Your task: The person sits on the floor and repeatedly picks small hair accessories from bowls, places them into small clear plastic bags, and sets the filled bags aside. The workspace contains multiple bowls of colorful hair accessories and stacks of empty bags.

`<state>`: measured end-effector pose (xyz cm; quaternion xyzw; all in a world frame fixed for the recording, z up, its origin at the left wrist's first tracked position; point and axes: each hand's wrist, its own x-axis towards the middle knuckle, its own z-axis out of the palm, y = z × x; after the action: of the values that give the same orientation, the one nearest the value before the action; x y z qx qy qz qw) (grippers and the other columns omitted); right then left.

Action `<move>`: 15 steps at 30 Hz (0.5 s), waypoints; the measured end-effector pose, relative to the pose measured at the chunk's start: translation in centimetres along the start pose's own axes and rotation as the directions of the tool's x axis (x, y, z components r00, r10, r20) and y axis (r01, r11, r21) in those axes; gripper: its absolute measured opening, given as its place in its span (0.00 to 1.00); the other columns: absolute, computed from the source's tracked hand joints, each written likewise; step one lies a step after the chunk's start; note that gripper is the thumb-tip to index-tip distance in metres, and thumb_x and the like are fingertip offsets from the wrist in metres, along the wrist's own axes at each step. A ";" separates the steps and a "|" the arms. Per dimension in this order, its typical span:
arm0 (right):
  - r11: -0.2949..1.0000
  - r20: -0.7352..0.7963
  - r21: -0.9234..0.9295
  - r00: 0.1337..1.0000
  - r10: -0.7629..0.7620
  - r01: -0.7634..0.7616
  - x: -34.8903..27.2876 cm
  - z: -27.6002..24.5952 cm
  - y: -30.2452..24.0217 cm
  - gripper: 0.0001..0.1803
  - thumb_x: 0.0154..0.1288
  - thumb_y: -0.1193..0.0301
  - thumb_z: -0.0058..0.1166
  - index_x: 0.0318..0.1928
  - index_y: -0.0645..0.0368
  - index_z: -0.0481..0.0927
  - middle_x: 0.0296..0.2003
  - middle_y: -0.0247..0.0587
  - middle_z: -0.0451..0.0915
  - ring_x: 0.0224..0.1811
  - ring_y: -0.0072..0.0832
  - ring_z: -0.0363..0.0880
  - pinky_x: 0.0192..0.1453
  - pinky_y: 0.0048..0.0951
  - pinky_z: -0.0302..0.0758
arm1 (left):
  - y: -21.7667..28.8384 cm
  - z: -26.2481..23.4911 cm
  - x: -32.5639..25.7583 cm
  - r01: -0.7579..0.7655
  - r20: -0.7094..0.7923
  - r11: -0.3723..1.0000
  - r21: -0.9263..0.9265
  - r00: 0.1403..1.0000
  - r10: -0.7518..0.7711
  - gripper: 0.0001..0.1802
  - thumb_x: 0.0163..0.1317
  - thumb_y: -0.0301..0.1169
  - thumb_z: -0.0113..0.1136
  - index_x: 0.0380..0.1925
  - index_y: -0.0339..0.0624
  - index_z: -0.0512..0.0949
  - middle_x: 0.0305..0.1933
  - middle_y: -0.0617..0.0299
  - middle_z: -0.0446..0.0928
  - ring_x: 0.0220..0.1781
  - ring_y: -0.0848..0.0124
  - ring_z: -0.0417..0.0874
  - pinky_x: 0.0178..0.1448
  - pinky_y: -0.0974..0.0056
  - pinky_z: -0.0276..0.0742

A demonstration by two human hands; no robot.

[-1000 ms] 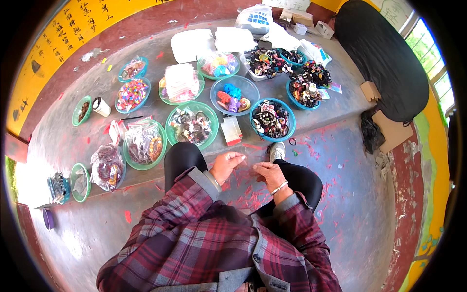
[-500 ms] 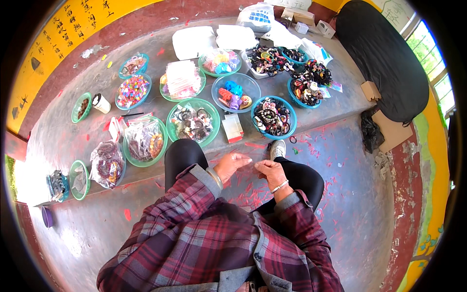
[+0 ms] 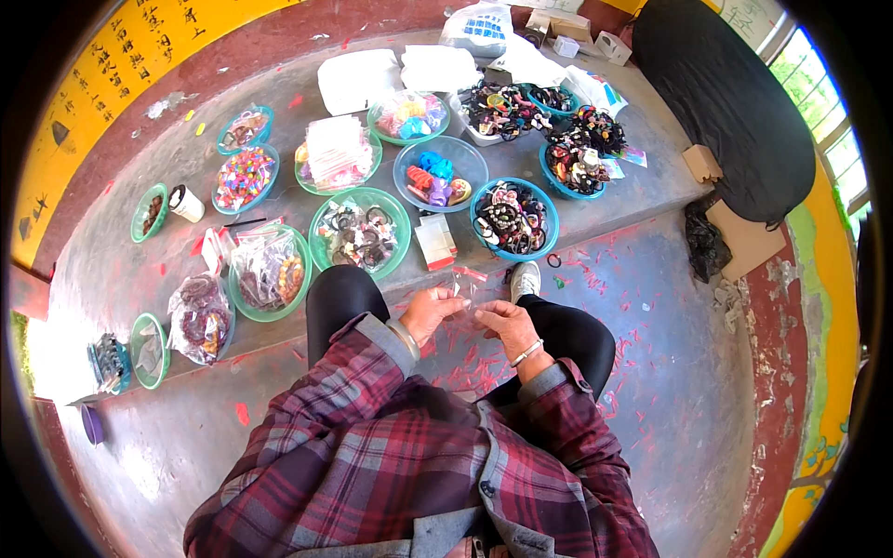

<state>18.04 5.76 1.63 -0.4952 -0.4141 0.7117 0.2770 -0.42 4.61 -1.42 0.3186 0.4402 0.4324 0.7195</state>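
Fingers of left hand (image 3: 431, 312) and right hand (image 3: 502, 321) pinching small clear plastic bag (image 3: 465, 290) between them, above knees. Best keep mouth taut, edges level; green bowl of bracelets (image 3: 361, 232) just ahead.

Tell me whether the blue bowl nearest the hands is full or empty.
Full. The blue bowl is heaped to its rim with dark bracelets and beads, just beyond the left hand and right hand.

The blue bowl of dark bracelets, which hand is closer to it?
Right. The right hand sits just below the blue bowl; the left hand is further toward the green bowl.
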 end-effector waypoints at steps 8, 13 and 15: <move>0.997 0.014 -0.076 1.000 0.000 0.002 0.0 0.3 0.4 0.09 0.54 0.69 0.58 0.34 0.60 0.79 0.27 0.31 0.79 0.29 0.19 0.76 0.32 0.20 0.69 | -0.6 -0.2 0.3 0.000 0.015 1.000 -0.012 1.000 0.000 0.10 0.53 0.34 0.62 0.30 0.39 0.76 0.28 0.66 0.76 0.31 0.78 0.75 0.38 0.72 0.70; 0.993 0.037 -0.119 0.999 -0.006 0.010 -0.2 0.6 0.8 0.11 0.53 0.68 0.57 0.36 0.61 0.79 0.28 0.32 0.79 0.30 0.19 0.76 0.33 0.20 0.68 | 0.0 0.0 -0.2 -0.002 0.028 1.000 0.011 1.000 0.001 0.10 0.54 0.34 0.61 0.29 0.39 0.75 0.27 0.65 0.75 0.30 0.78 0.75 0.38 0.72 0.70; 0.993 0.044 -0.118 0.999 -0.005 0.011 -0.2 0.7 0.9 0.12 0.53 0.68 0.57 0.37 0.61 0.78 0.29 0.32 0.79 0.30 0.19 0.76 0.33 0.20 0.68 | 0.1 0.0 -0.3 0.003 0.026 1.000 -0.002 1.000 -0.003 0.10 0.54 0.34 0.61 0.28 0.39 0.75 0.27 0.65 0.75 0.29 0.78 0.74 0.37 0.73 0.70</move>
<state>17.50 4.96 1.06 -0.4935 -0.4635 0.6954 0.2409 -0.56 4.39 -1.22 0.3230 0.4308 0.4277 0.7261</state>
